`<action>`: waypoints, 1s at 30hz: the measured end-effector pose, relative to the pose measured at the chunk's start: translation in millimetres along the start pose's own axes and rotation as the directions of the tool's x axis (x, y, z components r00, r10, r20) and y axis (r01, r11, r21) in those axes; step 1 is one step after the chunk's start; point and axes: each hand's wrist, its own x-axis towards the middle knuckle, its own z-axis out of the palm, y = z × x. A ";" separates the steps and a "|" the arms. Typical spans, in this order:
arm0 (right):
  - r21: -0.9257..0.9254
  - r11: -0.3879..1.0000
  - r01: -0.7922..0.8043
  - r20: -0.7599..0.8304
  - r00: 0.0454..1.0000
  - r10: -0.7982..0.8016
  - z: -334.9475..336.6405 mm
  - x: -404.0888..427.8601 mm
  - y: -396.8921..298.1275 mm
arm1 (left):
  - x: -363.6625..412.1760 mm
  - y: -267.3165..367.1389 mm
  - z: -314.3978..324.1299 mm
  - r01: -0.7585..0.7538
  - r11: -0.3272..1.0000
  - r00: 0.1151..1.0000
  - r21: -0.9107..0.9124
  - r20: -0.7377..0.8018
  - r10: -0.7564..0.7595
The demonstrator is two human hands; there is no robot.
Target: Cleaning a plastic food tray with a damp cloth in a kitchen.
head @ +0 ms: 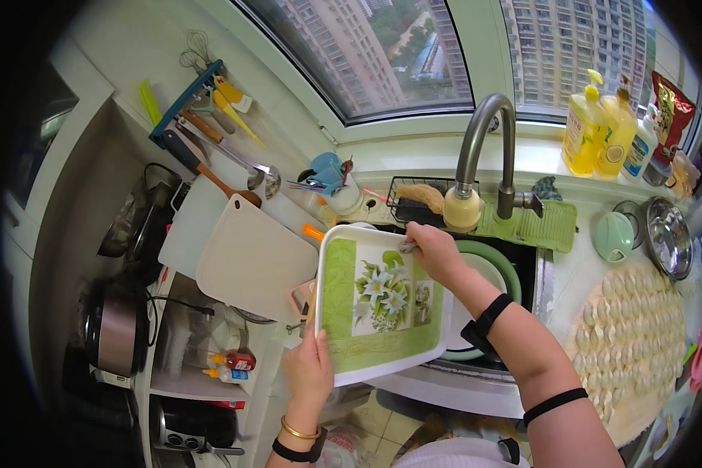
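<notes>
A white rectangular tray with a green floral print [380,351] is tilted over the sink's left side. My left hand [313,362] grips its lower left edge, thumb on the rim. At the upper right corner my right hand [436,248] is closed on a small greyish cloth [408,246] and touches the tray's surface. Behind my right forearm, a green basin [510,269] and a white bowl [485,272] sit in the dark sink [541,286]. The curved metal faucet [474,140] stands above them, its cream filter head pointing down.
Rows of dumplings [632,327] lie on a round mat at right, near a metal bowl [670,234] and a green container [614,236]. Soap bottles [582,134] line the sill. Cutting boards [251,263], a utensil rack [187,99] and a wire sponge basket [395,202] are at left and back.
</notes>
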 end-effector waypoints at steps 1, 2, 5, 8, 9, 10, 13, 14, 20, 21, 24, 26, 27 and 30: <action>0.028 0.998 0.048 -0.017 0.999 -0.048 2.6 7.3 -11.6 | 0.7 -0.4 1.8 0.000 1.000 1.000 0.002 -0.008 0.000; 0.091 0.990 0.111 -0.047 0.993 -0.107 4.1 13.3 -22.6 | 1.3 -0.7 4.3 -0.032 0.999 0.999 0.010 -0.018 0.032; 0.179 0.970 0.162 -0.054 0.986 -0.155 5.0 37.2 -70.8 | -0.2 4.0 9.6 -0.059 0.998 0.998 0.021 -0.023 0.060; 0.227 0.956 0.188 0.022 0.980 -0.198 1.1 52.4 -93.0 | -0.2 6.1 12.3 -0.055 0.998 0.998 -0.014 -0.039 0.054; 0.226 0.955 0.190 0.021 0.980 -0.200 0.1 55.3 -91.6 | -0.6 5.3 12.8 -0.045 0.998 0.997 -0.046 -0.061 0.043; 0.248 0.951 0.182 0.071 0.976 -0.206 -1.1 57.6 -88.4 | -0.8 3.4 13.3 -0.045 0.998 0.997 -0.045 -0.062 0.042; 0.338 0.932 0.132 0.146 0.971 -0.190 -5.1 57.9 -69.5 | -2.4 -1.8 16.0 -0.068 0.997 0.993 -0.031 -0.099 0.065; 0.404 0.910 0.089 0.172 0.970 -0.171 -6.5 56.0 -60.2 | -3.7 -2.2 17.7 -0.071 0.997 0.990 -0.035 -0.121 0.067; 0.465 0.885 -0.013 0.221 0.970 -0.102 -7.6 47.6 -44.9 | -10.1 -6.1 19.7 -0.018 0.999 0.994 -0.051 -0.112 0.012; 0.468 0.884 -0.014 0.221 0.970 -0.102 -8.0 50.5 -56.4 | -10.8 -9.3 18.9 -0.020 0.999 0.993 -0.042 -0.117 0.015; 0.440 0.889 0.127 0.177 0.958 -0.225 -8.2 63.1 -83.3 | -8.1 -2.4 17.3 0.000 1.000 0.998 0.000 -0.069 0.000; 0.399 0.895 0.201 0.167 0.943 -0.287 -10.0 64.5 -90.8 | -6.3 -0.7 16.1 -0.031 0.999 0.997 -0.005 -0.076 0.031; 0.358 0.893 0.274 0.166 0.922 -0.349 -10.7 64.0 -95.3 | -6.5 -0.3 15.1 -0.056 0.998 0.995 -0.010 -0.082 0.055; 0.111 0.915 0.389 0.261 0.877 -0.404 -11.7 61.2 -109.4 | -3.1 0.8 11.9 -0.080 0.997 0.995 -0.001 -0.065 0.080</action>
